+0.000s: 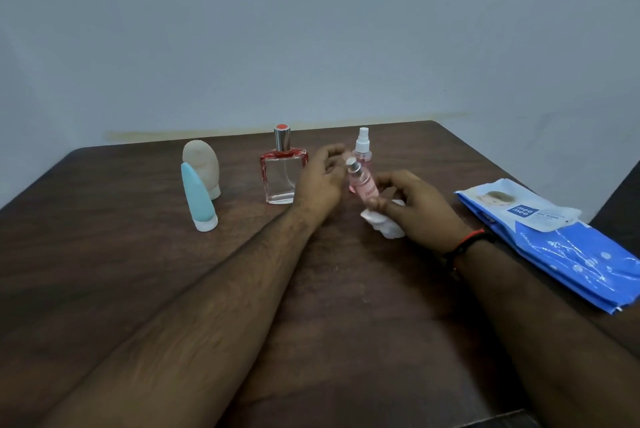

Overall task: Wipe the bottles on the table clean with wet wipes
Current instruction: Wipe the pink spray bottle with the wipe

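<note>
Between both hands, pink spray bottle tilted, cap up-left by loosely curled left hand, base gripped with wet wipe in right hand.

Both forearms extended forward, hands close together, wrists bare apart from a band.

Left hand: back and wrist toward the camera, fingers curled loosely inward, fingertips at the top of the hand and turned toward the right hand; whether they hold anything cannot be told. Right hand: knuckles up, fingers curled, thumb and forefinger pinching a slim pink bottle that stands tilted just left of the fingertips; a crumpled white wipe is bunched under the curled fingers. A red and black band circles the right wrist. The two hands sit just beside each other, not touching.
</note>
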`<move>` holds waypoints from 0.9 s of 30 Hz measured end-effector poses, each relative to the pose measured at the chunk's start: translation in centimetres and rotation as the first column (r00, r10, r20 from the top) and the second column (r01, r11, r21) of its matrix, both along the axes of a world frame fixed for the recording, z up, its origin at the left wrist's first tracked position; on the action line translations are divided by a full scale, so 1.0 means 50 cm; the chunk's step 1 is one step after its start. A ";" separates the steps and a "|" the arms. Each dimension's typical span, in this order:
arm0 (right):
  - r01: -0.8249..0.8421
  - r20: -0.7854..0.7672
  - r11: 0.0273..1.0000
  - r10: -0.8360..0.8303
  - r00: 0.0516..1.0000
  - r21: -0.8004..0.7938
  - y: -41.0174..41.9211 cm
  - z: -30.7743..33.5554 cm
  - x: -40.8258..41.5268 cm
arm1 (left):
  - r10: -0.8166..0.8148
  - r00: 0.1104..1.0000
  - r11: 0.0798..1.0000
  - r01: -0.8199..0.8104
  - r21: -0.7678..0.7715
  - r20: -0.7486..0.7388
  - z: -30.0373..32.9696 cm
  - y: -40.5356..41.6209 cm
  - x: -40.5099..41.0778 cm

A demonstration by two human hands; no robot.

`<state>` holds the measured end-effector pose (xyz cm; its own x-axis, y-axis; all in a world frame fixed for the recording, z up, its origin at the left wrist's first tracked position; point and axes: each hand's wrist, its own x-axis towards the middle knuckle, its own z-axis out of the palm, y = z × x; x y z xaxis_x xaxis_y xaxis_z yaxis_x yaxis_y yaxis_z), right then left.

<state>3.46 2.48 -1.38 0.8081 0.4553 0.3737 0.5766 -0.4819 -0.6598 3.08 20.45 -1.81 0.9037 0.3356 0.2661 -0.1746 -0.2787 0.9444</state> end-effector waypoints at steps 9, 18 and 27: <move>0.094 -0.332 0.955 0.006 0.943 0.282 0.036 -0.023 0.039 | -0.023 0.996 0.961 -0.001 0.278 0.082 -0.018 -0.013 -0.047; 0.134 -0.197 0.989 -0.120 0.973 0.063 0.053 -0.015 0.046 | -0.030 0.999 0.982 0.035 0.185 -0.032 -0.017 -0.013 -0.043; 0.130 -0.220 0.989 -0.113 0.969 0.065 0.041 -0.003 0.021 | -0.062 0.996 0.971 0.074 0.227 -0.059 -0.018 -0.010 -0.053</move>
